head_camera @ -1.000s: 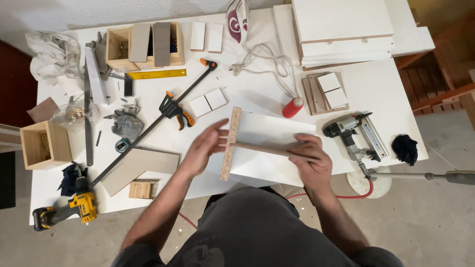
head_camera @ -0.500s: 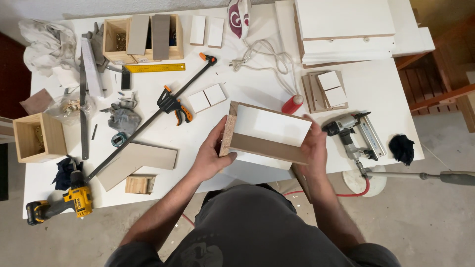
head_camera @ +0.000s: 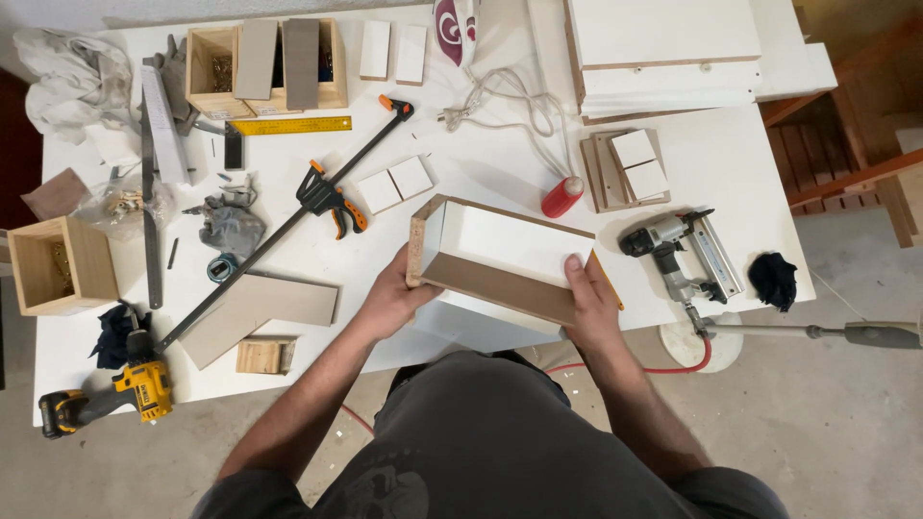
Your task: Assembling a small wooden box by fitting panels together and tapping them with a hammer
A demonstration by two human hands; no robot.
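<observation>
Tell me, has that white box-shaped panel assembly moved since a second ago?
Yes. The white box-shaped panel assembly lay flat before; now both hands have tipped it up on edge, its top nearer the red-handled tool.

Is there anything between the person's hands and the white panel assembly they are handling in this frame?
Nothing visible. The left hand grips the assembly's chipboard-edged left end directly, and the right hand presses on its right end. The bar clamp and nail gun lie off to either side, clear of both hands.
</observation>
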